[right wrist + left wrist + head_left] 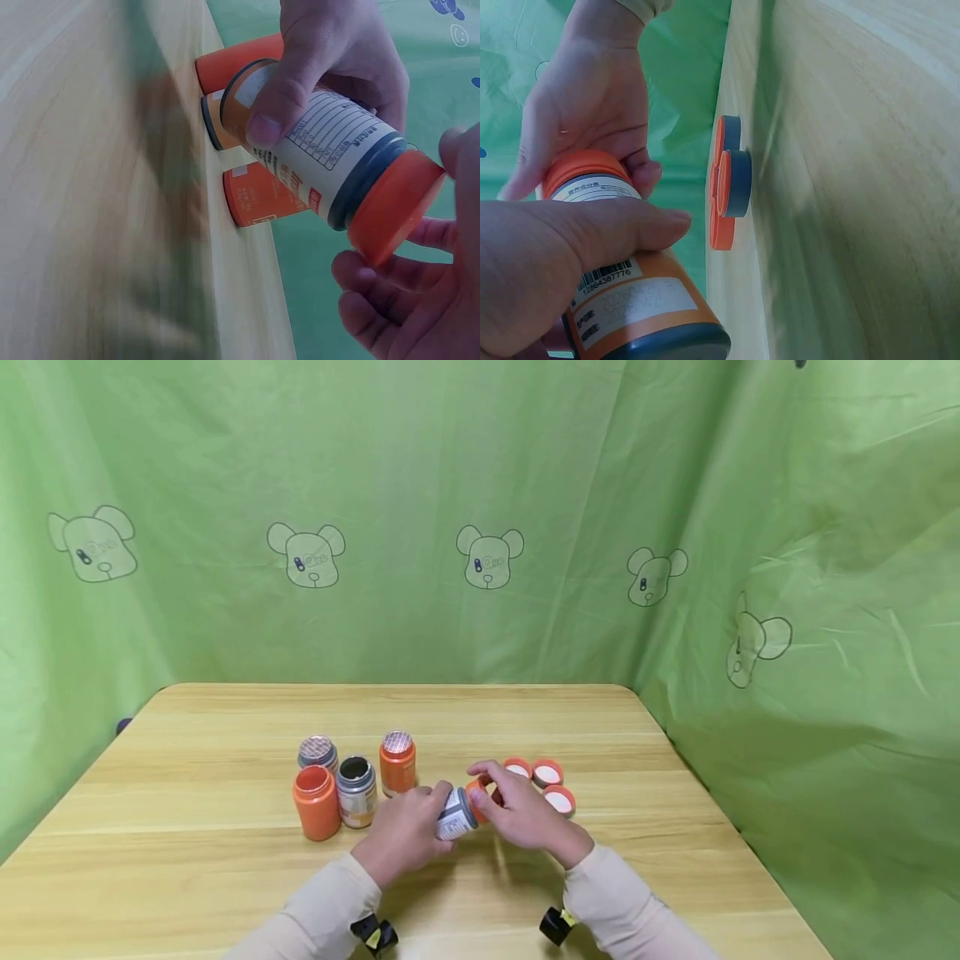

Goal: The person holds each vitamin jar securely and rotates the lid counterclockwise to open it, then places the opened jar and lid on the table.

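Note:
My left hand (405, 831) grips a dark-grey jar (455, 818) with a white printed label round its body, tilted above the table. An orange screw lid (394, 206) sits on the neck of this jar, slightly askew in the right wrist view. The right hand (525, 810) holds that lid, with the thumb on one side of the rim and the fingers curled at the other. In the left wrist view, the jar's orange and white label (641, 304) with a barcode shows below the left thumb.
Left of the hands stand an open orange jar (316, 814), an open grey jar (358, 800), a foil-sealed grey jar (317, 750) and a foil-sealed orange jar (397, 770). Three loose lids (559, 800) lie upturned on the wooden table (187, 893), right of the right hand. Green curtains surround it.

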Motion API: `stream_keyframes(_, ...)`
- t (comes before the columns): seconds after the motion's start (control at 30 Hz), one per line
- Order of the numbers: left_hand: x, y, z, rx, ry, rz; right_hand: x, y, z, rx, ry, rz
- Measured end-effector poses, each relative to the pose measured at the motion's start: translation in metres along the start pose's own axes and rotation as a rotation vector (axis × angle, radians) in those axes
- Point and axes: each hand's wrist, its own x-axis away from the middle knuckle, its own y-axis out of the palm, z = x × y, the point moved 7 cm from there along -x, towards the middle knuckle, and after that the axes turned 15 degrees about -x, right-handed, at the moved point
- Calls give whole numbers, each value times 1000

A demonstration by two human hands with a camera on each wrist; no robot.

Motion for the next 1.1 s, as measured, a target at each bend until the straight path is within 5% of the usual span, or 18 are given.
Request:
stream_keyframes(0.4,-2,0,-2,4,-11,-25,1,-2,-5,-3,-40,-14)
stream_keyframes(0.7,-1,-1,-1,-10,-4,1,0,0,1,13,23,-9)
stream_keyframes(1.1,-2,-1,-2,-2,-21,-28,2,-2,-5,17,-47,2)
